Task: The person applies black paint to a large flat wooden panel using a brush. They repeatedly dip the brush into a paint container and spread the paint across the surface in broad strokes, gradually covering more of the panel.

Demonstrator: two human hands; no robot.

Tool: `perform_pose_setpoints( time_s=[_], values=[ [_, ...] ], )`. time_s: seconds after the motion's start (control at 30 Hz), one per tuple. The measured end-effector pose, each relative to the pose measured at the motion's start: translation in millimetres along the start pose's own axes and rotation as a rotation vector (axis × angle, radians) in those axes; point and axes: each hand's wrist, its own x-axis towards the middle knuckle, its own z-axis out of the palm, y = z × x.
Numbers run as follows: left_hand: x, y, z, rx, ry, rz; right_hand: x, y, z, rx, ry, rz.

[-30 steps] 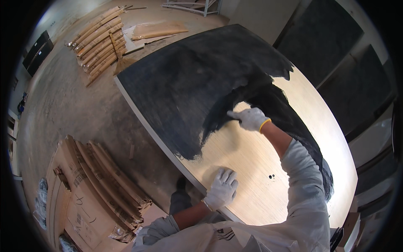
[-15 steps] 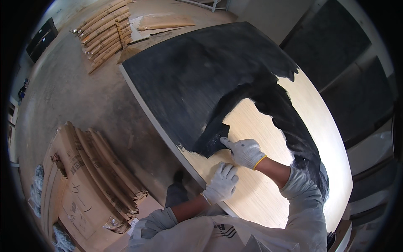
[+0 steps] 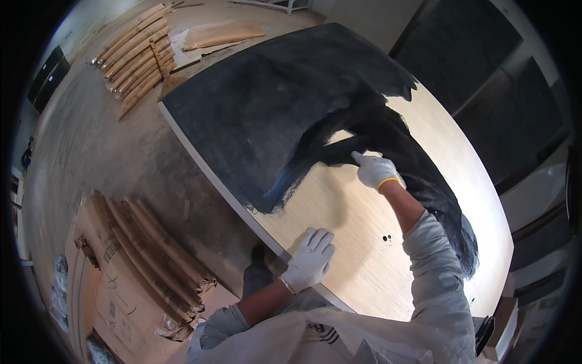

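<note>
Dusty, brown-grey floor [image 3: 115,139] is spreading along the left, where long wrapped packages [image 3: 142,54] are lying in a row at the far end and bulky brown cartons [image 3: 133,273] are standing nearer the person. Dark boards [image 3: 467,54] are leaning in the background, beyond the right edge of a large panel [image 3: 357,273].

This pale, wood-grained panel is lying in front of the person, its near end partly hidden by the body. Black coating [image 3: 260,103] is covering its far and left corners and is trailing in a broad band down toward the near right corner. Bare wood is showing along the right edge and across the near part, and a small pale island is sitting within the black near the middle.

Wearing a white glove, the left hand [image 3: 308,259] is resting at the near part of the left edge, fingers extended and lying close together. Also gloved, the right hand [image 3: 376,170] is reaching to the middle, its fingertips meeting the border of the black; whether they are clamping anything, one cannot tell.
</note>
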Motion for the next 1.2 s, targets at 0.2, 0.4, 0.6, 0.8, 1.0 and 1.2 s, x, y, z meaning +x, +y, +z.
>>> perform_pose_setpoints(
  time_s=[0.2, 0.4, 0.6, 0.8, 1.0, 1.2],
  values=[
    [-2, 0, -8, -0.011, -0.042, -0.012, -57, -28, -20, -0.176, -0.174, -0.168],
    [-4, 1, -5, 0.010, -0.041, -0.008, 29, 18, -34, -0.086, -0.059, -0.065],
    [-7, 3, -2, 0.000, -0.033, -0.012, 25, 13, -46, -0.097, -0.114, -0.150],
    [-4, -1, -6, -0.003, -0.055, -0.011, 28, -11, -25, -0.172, -0.108, -0.249],
    [-6, 3, -5, 0.038, -0.051, -0.006, 41, 22, -41, -0.079, -0.098, -0.128],
    [-3, 1, -7, 0.019, -0.076, -0.001, -38, -7, -30, -0.140, -0.208, -0.181]
  ],
)
